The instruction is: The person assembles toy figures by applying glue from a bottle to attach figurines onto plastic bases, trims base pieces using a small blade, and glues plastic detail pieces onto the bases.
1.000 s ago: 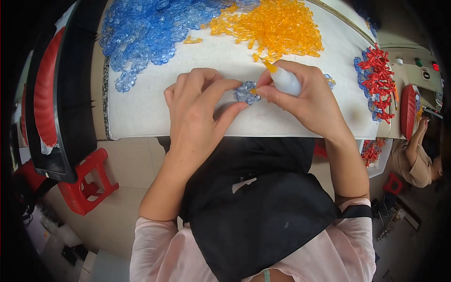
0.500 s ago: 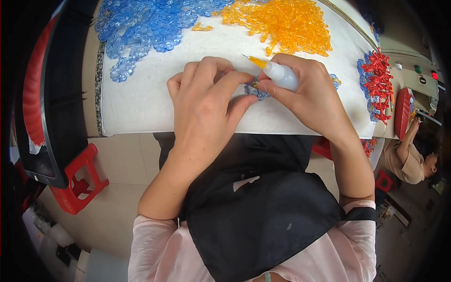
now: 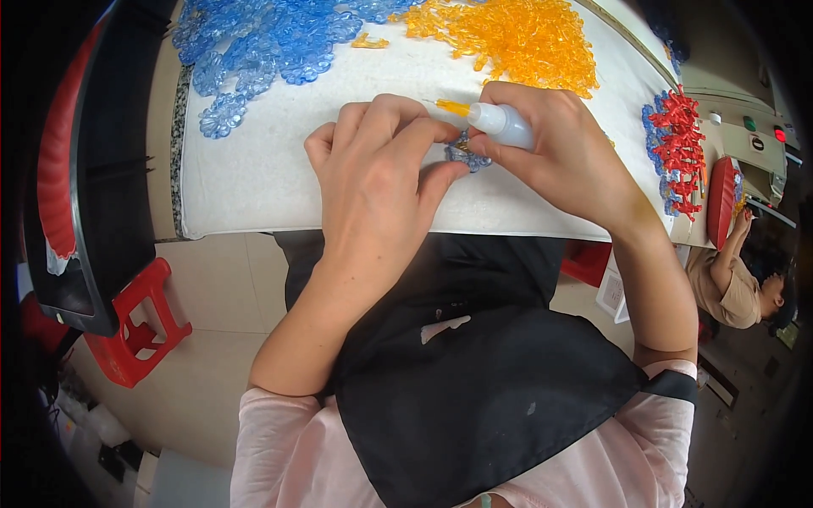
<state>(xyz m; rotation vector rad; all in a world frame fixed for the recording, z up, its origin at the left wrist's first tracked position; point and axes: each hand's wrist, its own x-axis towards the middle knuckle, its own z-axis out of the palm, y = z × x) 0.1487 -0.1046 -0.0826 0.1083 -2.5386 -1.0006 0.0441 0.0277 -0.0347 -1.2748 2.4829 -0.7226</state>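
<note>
White cloth covers the table beneath the fingers. Left hand: thumb and forefinger pinch the edge of a clear blue flower; the other fingers are bent, their tips hidden by the hand. The flower lies between the fingertips of both hands, its rim partly covered. A yellow fleck at its middle is too small to identify. Right hand: fingers wrap a squeeze bottle. Its forefinger tip is concealed behind the bottle; whether its thumb tip touches the flower cannot be told. The yellow nozzle points left, just beyond the left forefinger; its thin end blurs into the cloth. Beyond the left fingers lies a blue pile; beyond the right fingers, an orange pile. The upper picture edge cuts off both.
</note>
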